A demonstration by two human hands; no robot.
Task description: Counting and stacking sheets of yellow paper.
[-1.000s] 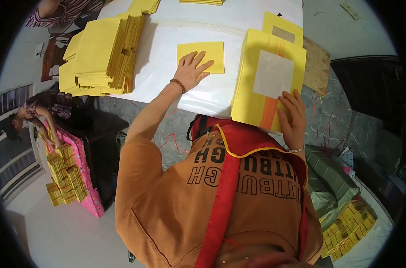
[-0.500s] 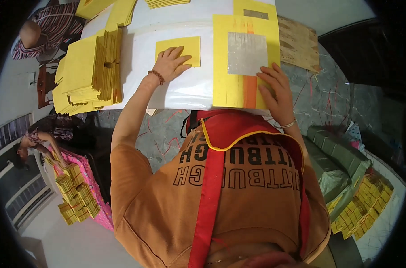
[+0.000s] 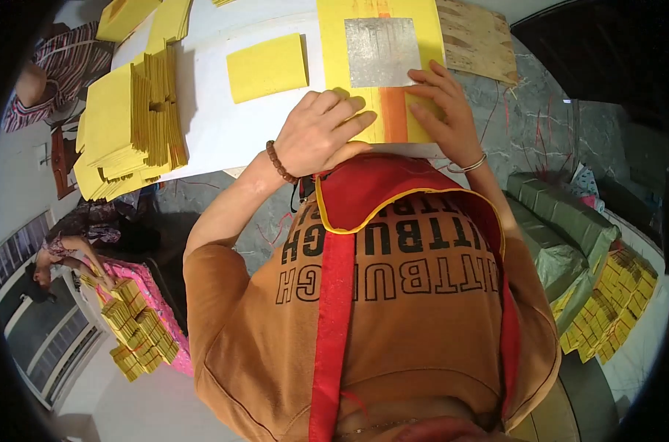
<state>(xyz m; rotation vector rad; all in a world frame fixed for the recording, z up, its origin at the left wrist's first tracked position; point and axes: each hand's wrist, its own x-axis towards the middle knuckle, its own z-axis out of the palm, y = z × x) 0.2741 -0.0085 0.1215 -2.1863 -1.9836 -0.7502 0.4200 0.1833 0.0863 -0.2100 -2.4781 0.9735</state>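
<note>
On the white-covered table lies a stack of yellow paper sheets [image 3: 334,51], its top sheet bearing a silver square [image 3: 382,53] above an orange stripe [image 3: 395,114]. My left hand [image 3: 323,129], with a beaded bracelet at the wrist, rests over the near left corner of these sheets. Its fingers are bent and a little apart, the thumb by the near edge. Spread along the right edge are the fingers of my right hand [image 3: 446,110], their tips by the silver square's corner. A folded yellow sheet [image 3: 267,68] lies untouched to the left.
Tall piles of folded yellow paper [image 3: 121,121] stand at the table's left end. Beyond the right edge is a wooden board [image 3: 478,40]. Green wrapped bales [image 3: 559,228] and yellow bundles [image 3: 614,306] sit at right. Another person handles yellow bundles [image 3: 135,324] at lower left.
My left hand has left the folded sheet and moved right and nearer, to the corner of the large sheets. My right hand stays at their right edge. The whole view has shifted slightly.
</note>
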